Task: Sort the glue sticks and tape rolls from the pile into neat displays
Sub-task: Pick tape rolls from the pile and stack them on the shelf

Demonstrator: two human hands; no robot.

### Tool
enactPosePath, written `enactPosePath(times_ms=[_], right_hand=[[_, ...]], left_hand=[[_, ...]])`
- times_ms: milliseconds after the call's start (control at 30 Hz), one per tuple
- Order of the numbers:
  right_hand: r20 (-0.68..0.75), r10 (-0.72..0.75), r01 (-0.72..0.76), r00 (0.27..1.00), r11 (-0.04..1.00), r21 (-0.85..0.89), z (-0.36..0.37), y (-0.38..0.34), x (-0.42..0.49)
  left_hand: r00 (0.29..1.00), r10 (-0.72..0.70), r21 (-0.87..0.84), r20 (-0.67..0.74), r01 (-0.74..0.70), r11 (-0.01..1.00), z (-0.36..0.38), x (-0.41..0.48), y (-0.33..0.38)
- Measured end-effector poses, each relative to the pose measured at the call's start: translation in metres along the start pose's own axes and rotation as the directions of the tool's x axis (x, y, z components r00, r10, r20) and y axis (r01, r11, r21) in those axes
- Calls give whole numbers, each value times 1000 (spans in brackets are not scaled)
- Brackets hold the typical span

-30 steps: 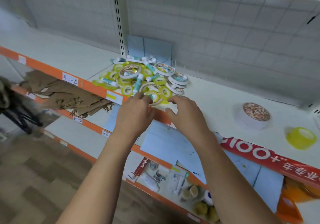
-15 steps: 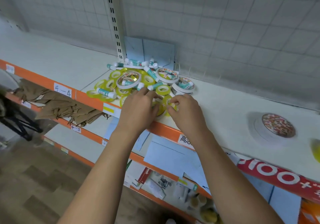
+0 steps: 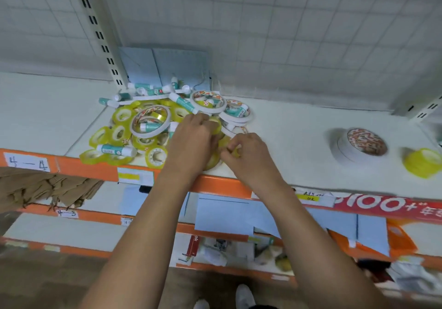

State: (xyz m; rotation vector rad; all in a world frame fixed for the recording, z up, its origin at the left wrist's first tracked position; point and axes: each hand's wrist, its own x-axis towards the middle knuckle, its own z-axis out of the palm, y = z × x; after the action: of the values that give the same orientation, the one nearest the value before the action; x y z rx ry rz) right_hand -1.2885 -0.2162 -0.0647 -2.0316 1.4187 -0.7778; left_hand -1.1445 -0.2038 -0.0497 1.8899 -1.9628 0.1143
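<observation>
A pile (image 3: 153, 122) of yellow clear tape rolls, white double-sided tape rolls and teal-and-white glue sticks lies on the white shelf (image 3: 287, 141). My left hand (image 3: 191, 139) reaches into the pile's right side, fingers curled round a small yellow tape roll (image 3: 216, 124). Just right of it, my right hand (image 3: 246, 153) pinches another yellow tape roll (image 3: 235, 152) at the pile's front edge. Other rolls under both hands are hidden.
A white tape roll (image 3: 358, 145) and a yellow tape roll (image 3: 422, 161) sit apart at the shelf's right. A slotted upright (image 3: 100, 31) and grid wall stand behind. The orange shelf lip (image 3: 83, 167) carries price tags; lower shelves hold cardboard and papers.
Both hands have moved from the shelf's front edge forward into the pile and closed on yellow tape rolls. The camera has moved closer.
</observation>
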Motion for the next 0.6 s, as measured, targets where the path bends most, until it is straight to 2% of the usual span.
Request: enactPosePath(times_ms=[233,400,500,600], right_hand=[[-118,81,-76,990,996,47,4,-4,-11],[-133,71,-70,989,997,19,0,-9,-19],[-158,48,-55,986,998,-39,-12,-6,-24],[-180,49,-70,982,991,-115,-33,1,-31]], left_hand=[[994,98,-67,46,-95,993,1,3,-14],[999,24,-240,-36,-32,970,0,-3,-11],[999,23,-360,-26,-31,933,-3,2,2],[996,85,-371,21,-71,926,-3,7,21]])
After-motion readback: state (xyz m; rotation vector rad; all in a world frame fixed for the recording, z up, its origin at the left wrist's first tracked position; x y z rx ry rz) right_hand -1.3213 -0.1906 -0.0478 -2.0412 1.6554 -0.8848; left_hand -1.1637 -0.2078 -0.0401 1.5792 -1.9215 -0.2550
